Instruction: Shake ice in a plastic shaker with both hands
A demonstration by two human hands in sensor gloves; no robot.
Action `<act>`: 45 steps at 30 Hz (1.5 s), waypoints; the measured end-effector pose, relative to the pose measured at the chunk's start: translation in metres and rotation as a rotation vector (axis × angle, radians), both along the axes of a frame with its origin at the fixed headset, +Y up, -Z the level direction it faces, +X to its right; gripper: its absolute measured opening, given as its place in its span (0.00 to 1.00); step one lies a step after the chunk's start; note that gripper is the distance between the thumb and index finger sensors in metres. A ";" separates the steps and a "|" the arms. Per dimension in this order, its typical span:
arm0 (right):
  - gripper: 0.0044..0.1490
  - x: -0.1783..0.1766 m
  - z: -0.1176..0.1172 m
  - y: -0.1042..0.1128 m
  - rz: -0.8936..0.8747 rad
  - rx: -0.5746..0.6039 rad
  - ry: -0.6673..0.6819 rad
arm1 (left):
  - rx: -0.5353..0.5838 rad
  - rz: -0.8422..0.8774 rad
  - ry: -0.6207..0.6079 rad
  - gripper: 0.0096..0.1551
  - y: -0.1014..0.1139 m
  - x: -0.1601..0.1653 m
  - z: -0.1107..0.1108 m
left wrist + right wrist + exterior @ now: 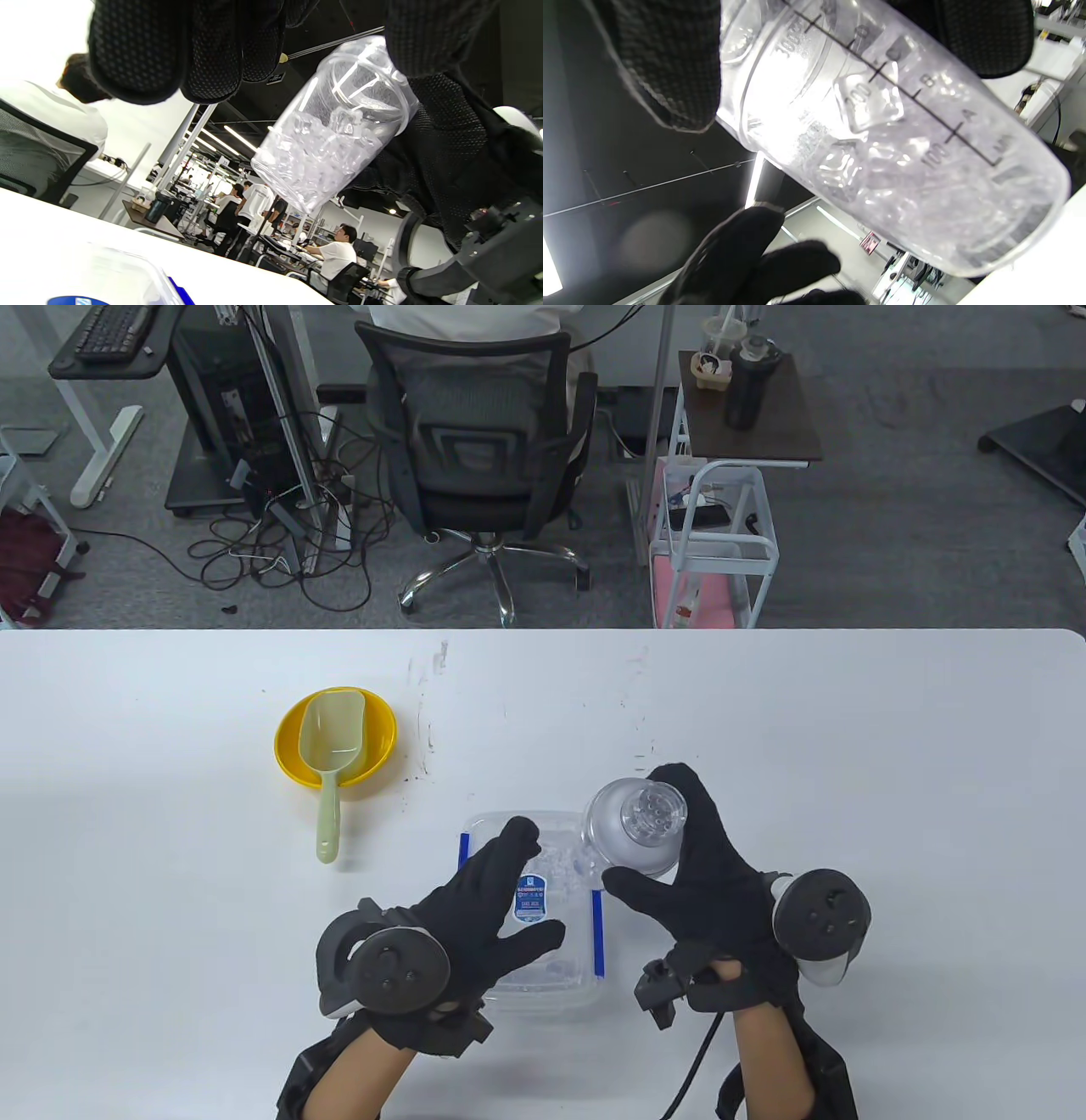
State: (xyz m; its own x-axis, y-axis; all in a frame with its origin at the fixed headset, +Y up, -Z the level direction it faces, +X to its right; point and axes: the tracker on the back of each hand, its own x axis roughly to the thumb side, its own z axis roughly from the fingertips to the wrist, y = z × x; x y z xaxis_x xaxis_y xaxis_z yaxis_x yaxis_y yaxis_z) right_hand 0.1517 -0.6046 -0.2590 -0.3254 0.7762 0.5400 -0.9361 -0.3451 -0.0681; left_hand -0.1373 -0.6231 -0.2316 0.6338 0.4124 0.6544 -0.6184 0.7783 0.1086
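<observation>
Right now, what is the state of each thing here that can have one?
Plastic shaker: lifted off the table, strainer lid on, ice inside.
Right hand: grips the shaker.
Left hand: open, holds nothing.
Ice box: on the table, no lid on it.
Green scoop: lies in the yellow bowl.

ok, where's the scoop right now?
Table view, left side: the green scoop lies in the yellow bowl, handle hanging over the near rim onto the table.

Bright, even light; wrist views glary, blurred.
</observation>
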 end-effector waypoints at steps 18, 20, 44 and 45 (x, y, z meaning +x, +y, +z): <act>0.80 0.065 -0.030 -0.022 0.196 -0.024 -0.355 | -0.023 -0.285 0.301 0.53 -0.048 -0.054 0.005; 0.80 0.076 -0.041 -0.030 0.203 -0.060 -0.399 | 0.025 -0.358 0.355 0.53 -0.055 -0.058 0.006; 0.64 0.147 -0.126 -0.127 0.086 -0.525 -0.677 | -0.087 -0.510 0.538 0.52 -0.086 -0.068 -0.007; 0.65 0.147 -0.126 -0.125 0.124 -0.546 -0.690 | -0.091 -0.513 0.536 0.52 -0.086 -0.068 -0.007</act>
